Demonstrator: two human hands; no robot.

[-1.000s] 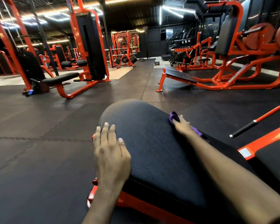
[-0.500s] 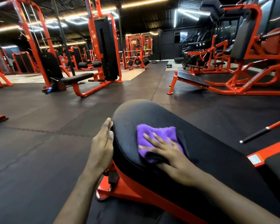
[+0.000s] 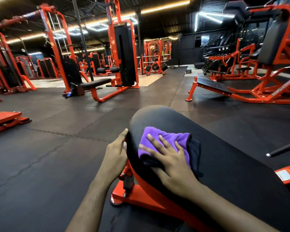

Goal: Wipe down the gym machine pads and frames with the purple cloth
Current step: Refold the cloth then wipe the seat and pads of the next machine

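Observation:
A long black padded bench (image 3: 224, 161) on an orange frame (image 3: 141, 196) runs from the middle of the view to the lower right. The purple cloth (image 3: 167, 139) lies spread on the pad near its rounded far end. My right hand (image 3: 172, 163) presses flat on the cloth with fingers splayed. My left hand (image 3: 117, 153) rests against the pad's left edge, fingers along its side, holding nothing else.
Dark rubber floor mats surround the bench. An orange footplate (image 3: 5, 119) sits on the floor at left. A cable machine with a black seat (image 3: 97, 82) stands beyond, a large orange press machine (image 3: 251, 91) at right. A black handle (image 3: 283, 149) juts out at right.
My right hand has carried the cloth from the pad's right edge onto its top near the rounded end. My left hand slid off the pad's top to its left side.

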